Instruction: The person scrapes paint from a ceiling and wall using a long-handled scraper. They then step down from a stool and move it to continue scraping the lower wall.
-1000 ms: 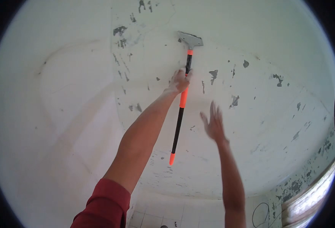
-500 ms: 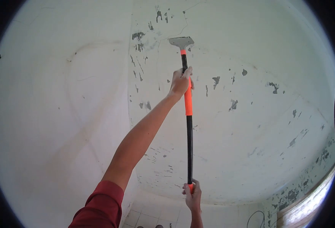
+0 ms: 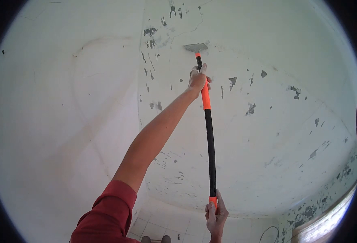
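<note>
A long-handled scraper (image 3: 211, 150) with a black shaft, orange grips and a wide grey metal head (image 3: 195, 47) stretches up in front of the patchy wall (image 3: 235, 141). My left hand (image 3: 198, 80) is wrapped round the upper orange grip, a short way below the head. Down at the handle's lower end, my right hand (image 3: 216, 214) holds the other orange grip. The head lies at the wall surface near a thin crack; whether its blade touches cannot be made out. White dust coats the fingers of my left hand.
A plain wall (image 3: 65, 121) meets the patchy one at a corner on the left. Tiled floor (image 3: 158, 227) shows below, with two dark rounded shapes, perhaps shoe tips, and a thin looped cable (image 3: 269, 233). A bright window (image 3: 324, 218) is at lower right.
The scraper head has shifted slightly down and right, and its handle now leans more. My right hand has moved right and a little lower. Both hands keep their hold.
</note>
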### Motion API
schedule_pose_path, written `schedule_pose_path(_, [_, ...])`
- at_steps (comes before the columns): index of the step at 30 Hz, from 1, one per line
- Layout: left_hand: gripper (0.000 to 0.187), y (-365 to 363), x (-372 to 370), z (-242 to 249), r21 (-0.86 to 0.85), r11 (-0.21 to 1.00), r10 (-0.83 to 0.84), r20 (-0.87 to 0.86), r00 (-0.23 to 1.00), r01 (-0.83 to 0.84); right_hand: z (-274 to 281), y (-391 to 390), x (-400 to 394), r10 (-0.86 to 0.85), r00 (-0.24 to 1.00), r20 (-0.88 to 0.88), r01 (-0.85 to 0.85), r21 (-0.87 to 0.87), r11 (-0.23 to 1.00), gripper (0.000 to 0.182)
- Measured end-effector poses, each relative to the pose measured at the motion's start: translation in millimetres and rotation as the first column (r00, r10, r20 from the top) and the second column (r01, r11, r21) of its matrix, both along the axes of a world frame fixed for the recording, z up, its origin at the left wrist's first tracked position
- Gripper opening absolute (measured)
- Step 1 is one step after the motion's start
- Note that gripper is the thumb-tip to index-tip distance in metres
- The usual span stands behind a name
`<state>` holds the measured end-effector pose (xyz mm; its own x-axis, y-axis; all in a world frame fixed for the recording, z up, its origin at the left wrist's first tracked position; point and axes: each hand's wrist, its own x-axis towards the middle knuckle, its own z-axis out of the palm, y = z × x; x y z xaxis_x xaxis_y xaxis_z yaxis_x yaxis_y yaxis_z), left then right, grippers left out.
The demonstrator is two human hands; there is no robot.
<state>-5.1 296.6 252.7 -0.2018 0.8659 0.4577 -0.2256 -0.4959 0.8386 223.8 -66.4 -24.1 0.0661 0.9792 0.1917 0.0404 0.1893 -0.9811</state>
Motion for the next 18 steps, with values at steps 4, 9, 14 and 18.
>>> schedule_pose_path(4, [0.043,-10.3,20.1,-15.2,-0.065,0.996,0.058,0.065,0.996,-0.054,-15.9,11.2,8.6,-0.026,1.0,-0.003,0.026,-0.019,0.999,0.056])
schedule_pose_path(9, [0.038,-1.8,22.6,-18.5,-0.066,0.99,0.123,0.025,0.992,-0.121,-40.9,34.8,7.7,-0.012,0.998,0.062,0.012,-0.002,1.0,0.055])
schedule_pose_path(14, [0.031,2.5,21.3,-21.9,-0.023,0.991,0.13,-0.005,0.992,-0.13,-70.7,67.2,7.4,-0.028,0.987,0.159,0.01,0.109,0.994,0.051])
schedule_pose_path(18, [0.034,11.3,23.6,-35.7,0.02,0.989,0.15,0.007,0.989,-0.15,-95.6,84.6,2.0,-0.088,0.969,0.23,0.044,0.19,0.981,0.05])
